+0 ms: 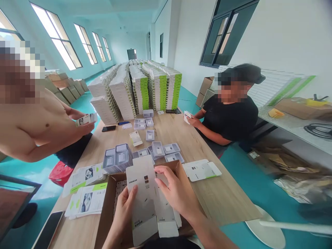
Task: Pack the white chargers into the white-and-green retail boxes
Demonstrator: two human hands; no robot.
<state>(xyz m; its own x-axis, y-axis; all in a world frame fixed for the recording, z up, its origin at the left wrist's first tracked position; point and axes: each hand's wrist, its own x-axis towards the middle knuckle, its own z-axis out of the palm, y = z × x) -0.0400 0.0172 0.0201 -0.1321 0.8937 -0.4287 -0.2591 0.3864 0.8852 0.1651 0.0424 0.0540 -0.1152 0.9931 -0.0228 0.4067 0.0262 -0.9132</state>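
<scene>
My left hand [124, 204] grips an unfolded white box blank [141, 197] at its left edge, thumb on the printed face. Over the blank's right panel is my right hand [173, 190], fingers apart and their tips at the upper edge. The blank is tilted above an open brown cardboard carton [103, 211], which it partly hides. Flat printed box blanks [89, 200] lie in piles to the left of the carton. Another white blank [202, 170] rests to its right. Stacked clear plastic trays [118, 157] stand just behind the carton.
Loose plastic trays [169, 148] lie mid-table. Tall stacks of white-and-green boxes [145, 90] stand at the far end. A person at left [46, 128] and a person in black [228, 117] each hold small packaging. A phone [48, 230] lies at the near left edge.
</scene>
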